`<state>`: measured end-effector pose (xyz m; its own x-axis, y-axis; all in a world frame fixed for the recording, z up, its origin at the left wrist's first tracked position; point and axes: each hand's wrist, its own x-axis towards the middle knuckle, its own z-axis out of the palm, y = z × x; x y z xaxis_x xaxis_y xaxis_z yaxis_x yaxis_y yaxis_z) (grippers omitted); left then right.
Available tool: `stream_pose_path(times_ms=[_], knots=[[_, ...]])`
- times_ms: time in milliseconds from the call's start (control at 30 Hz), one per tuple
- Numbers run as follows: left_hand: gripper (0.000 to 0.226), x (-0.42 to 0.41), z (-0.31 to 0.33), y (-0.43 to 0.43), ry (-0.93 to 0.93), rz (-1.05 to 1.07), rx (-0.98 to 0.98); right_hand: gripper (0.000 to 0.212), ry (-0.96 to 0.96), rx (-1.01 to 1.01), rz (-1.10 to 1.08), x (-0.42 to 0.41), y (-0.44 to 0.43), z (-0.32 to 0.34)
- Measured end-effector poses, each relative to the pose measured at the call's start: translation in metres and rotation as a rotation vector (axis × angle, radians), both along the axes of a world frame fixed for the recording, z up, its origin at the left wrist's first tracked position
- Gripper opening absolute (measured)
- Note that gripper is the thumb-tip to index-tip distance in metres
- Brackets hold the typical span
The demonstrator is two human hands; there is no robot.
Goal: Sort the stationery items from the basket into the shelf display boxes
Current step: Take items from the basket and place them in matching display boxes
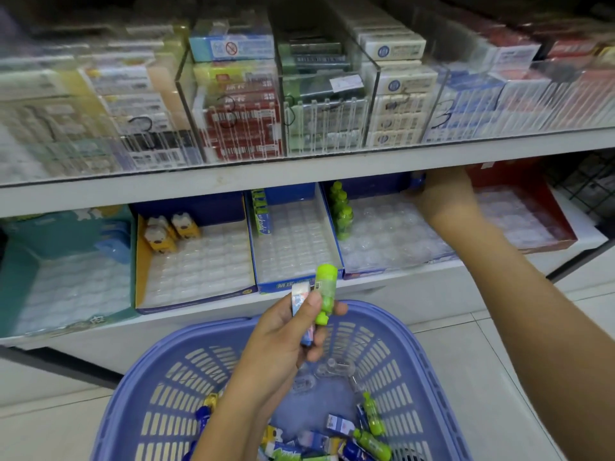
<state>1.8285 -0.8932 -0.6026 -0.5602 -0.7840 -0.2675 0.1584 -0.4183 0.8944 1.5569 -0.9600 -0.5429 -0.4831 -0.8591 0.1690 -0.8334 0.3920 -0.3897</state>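
Sorting looks to be mid-course, with plenty left to place. Over the basket (392,331) the left hand (286,334) has its fingers curled round a green bottle (325,287) and a small white packet (299,297), the thumb pressed across both. The right hand (446,194) reaches deep into the blue display box (382,274) on the lower shelf (416,291), near a dark blue item (417,181) at the back. Its fingers are tucked under the upper shelf edge (299,171), so I cannot tell whether they hold anything. A row of matching green bottles (341,211) stands along that box's left wall, and more mixed items lie in the basket bottom. By my reading, the next move is to pass the held bottle over and stand it upright at the front of that row, while the packet belongs in another box
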Motion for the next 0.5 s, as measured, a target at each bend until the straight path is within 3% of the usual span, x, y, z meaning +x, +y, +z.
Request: stream_pose_path(times_ms=[67,167,233,433,500], knots=[[0.042,0.004,0.001,-0.001,-0.008,0.011,0.014,0.019,-0.109,-0.099,0.276,0.032,0.026,0.005],[0.043,0.006,0.005,-0.002,-0.031,0.023,0.061,0.035,-0.132,0.083,0.837,0.08,0.059,0.021],[0.04,0.006,0.01,-0.002,-0.03,0.034,0.076,0.042,-0.086,0.163,0.976,0.102,0.069,0.021],[0.037,0.011,0.019,-0.003,-0.013,0.019,0.069,0.03,0.039,0.03,0.952,0.111,0.077,0.009],[0.039,0.011,0.02,-0.006,0.028,0.046,0.102,0.028,-0.048,-0.077,0.78,0.097,0.067,0.0]])
